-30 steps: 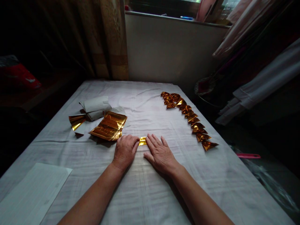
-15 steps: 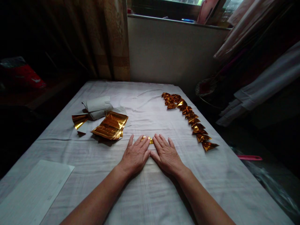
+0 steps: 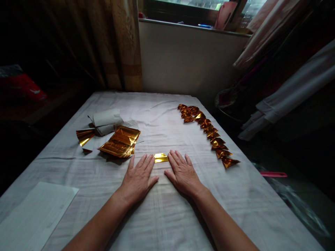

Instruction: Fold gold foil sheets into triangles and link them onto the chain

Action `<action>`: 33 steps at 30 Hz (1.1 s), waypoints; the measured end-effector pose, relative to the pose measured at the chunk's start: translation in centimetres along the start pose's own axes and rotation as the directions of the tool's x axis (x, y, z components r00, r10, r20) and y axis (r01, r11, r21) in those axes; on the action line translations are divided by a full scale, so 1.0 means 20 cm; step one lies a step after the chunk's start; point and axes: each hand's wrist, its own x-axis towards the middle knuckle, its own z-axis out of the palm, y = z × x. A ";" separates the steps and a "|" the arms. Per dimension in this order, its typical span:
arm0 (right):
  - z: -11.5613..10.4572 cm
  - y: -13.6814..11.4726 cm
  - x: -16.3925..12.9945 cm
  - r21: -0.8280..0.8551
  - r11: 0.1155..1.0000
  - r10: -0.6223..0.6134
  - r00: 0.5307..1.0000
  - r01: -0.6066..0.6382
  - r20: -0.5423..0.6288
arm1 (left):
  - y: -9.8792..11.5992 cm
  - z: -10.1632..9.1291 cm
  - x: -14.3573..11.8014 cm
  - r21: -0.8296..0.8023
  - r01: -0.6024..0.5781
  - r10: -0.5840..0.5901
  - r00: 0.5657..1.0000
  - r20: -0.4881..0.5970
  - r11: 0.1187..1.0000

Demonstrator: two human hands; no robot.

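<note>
A: What is seen along the left edge of the table (image 3: pixel 162 223)?

B: A white sheet (image 3: pixel 34 216) is laid at the near left corner. Farther along that edge, a small gold foil piece (image 3: pixel 85 135) is set beside a roll of white paper (image 3: pixel 106 120), and a stack of gold foil sheets (image 3: pixel 120 142) is fanned just next to them.

A: And the hands?

B: The left hand (image 3: pixel 138 179) is spread flat on the white cloth near the middle of the table, fingers extended, nothing gripped. A folded gold strip (image 3: pixel 161 158) is lain between the two sets of fingertips, touched at each end or nearly so; which cannot be told. The right hand (image 3: pixel 183 172) is likewise laid flat and open.

A: Toward the right edge?

B: A row of folded gold pieces (image 3: pixel 209 132) is lined up along it, running from the far end toward the near side.
</note>
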 end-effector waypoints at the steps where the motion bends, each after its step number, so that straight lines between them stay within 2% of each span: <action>1: 0.00 0.00 0.00 0.003 1.000 -0.001 1.000 0.001 -0.005 | 0.01 -0.02 0.00 0.001 0.010 -0.010 1.000 -0.019 1.000; 6: 0.00 -0.01 0.00 0.025 1.000 -0.001 1.000 0.002 -0.026 | 0.05 -0.09 0.04 -0.024 0.057 -0.060 0.988 -0.144 0.998; 10: 0.00 -0.01 0.00 0.040 0.999 -0.005 0.999 0.007 -0.043 | 0.05 -0.09 0.10 -0.069 0.092 -0.105 0.974 -0.200 0.993; 13: 0.00 -0.01 -0.01 0.044 0.999 -0.013 0.998 0.015 -0.060 | 0.03 -0.06 0.12 -0.099 0.126 -0.145 0.966 -0.214 0.987; 20: -0.03 -0.02 -0.01 0.053 0.998 -0.042 0.997 0.045 -0.069 | 0.02 -0.02 0.13 -0.161 0.111 -0.147 0.960 -0.237 0.981; 28: -0.03 -0.02 -0.01 0.097 0.991 -0.078 0.991 0.088 -0.105 | 0.01 -0.03 0.13 -0.247 0.149 -0.197 0.963 -0.182 0.957; 33: -0.03 -0.02 -0.01 0.142 0.982 -0.107 0.984 0.127 -0.142 | 0.03 -0.03 0.13 -0.296 0.165 -0.231 0.951 -0.204 0.941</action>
